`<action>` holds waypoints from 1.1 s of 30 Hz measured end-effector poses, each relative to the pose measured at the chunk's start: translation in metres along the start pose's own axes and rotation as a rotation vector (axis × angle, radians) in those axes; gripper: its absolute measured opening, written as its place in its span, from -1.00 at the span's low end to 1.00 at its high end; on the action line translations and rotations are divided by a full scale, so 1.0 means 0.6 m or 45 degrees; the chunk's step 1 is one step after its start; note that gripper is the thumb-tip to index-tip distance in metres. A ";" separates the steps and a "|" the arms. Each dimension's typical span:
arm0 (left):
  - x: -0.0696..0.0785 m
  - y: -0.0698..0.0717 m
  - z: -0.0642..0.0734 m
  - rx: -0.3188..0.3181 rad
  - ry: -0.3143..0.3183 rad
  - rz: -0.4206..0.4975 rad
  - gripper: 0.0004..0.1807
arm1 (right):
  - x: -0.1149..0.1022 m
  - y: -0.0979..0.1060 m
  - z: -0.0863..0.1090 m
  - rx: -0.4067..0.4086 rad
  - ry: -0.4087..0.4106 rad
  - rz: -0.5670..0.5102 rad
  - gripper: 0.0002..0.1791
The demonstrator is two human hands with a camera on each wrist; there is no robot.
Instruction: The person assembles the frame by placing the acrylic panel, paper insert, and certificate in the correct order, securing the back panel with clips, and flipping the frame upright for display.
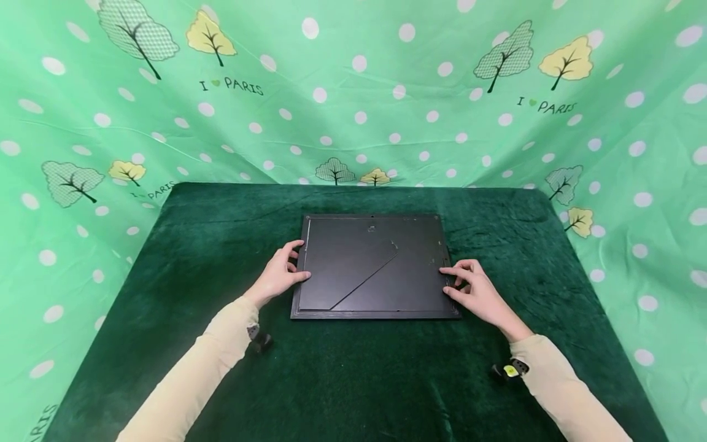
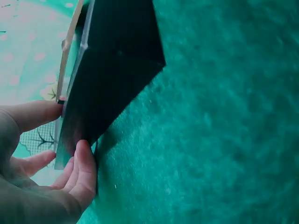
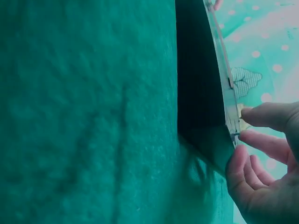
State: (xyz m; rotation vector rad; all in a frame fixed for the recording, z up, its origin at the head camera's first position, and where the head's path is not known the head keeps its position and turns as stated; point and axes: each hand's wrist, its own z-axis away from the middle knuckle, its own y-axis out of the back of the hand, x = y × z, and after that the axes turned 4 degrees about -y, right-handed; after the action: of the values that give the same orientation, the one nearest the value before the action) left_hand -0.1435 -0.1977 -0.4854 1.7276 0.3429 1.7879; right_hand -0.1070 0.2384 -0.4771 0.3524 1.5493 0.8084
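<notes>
A black picture frame (image 1: 375, 270) lies face down on a green cloth-covered table, its backing board and the slanted line of its stand showing. My left hand (image 1: 278, 273) grips the frame's left edge, thumb on the back rim and other fingers along the outer side. In the left wrist view, the dark side of the frame (image 2: 117, 60) rises beside the left fingers. Across from it, my right hand (image 1: 472, 288) holds the right edge with bent fingers. Its fingertips touch the rim near a small tab (image 3: 235, 134) in the right wrist view. The frame's front is hidden.
Dark green plush cloth (image 1: 353, 374) covers the table around the frame. A light green curtain (image 1: 353, 123) with dots and printed trees hangs behind and at both sides. Small dark devices sit at both wrists, below the beige sleeves (image 1: 199, 356).
</notes>
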 end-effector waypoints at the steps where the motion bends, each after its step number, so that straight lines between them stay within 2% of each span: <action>1: 0.000 0.001 0.000 -0.002 -0.001 0.001 -0.18 | 0.002 0.000 -0.002 0.001 0.004 -0.010 -0.50; 5: 0.003 0.004 0.001 -0.017 0.003 0.013 -0.18 | 0.008 0.003 -0.011 -0.010 -0.009 -0.058 -0.50; 13: 0.003 0.010 -0.006 -0.036 0.045 0.073 -0.12 | 0.017 0.005 -0.025 -0.024 -0.123 -0.109 -0.44; 16: 0.002 0.015 -0.014 -0.030 0.067 0.162 -0.14 | 0.019 0.005 -0.028 -0.025 -0.139 -0.119 -0.43; 21: -0.006 0.020 -0.036 0.033 0.093 0.297 -0.37 | 0.022 0.004 -0.034 -0.034 -0.157 -0.161 -0.40; 25: -0.015 0.021 -0.053 0.070 0.094 0.333 -0.46 | 0.026 0.004 -0.037 -0.064 -0.167 -0.215 -0.39; 33: -0.024 0.025 -0.071 0.039 0.066 0.363 -0.44 | 0.029 0.010 -0.039 -0.115 -0.213 -0.305 -0.37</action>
State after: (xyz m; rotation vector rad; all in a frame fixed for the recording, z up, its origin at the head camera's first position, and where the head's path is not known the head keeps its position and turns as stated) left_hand -0.1894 -0.2082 -0.4932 1.8281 0.1513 2.0397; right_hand -0.1336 0.2473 -0.4866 0.1601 1.3630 0.6424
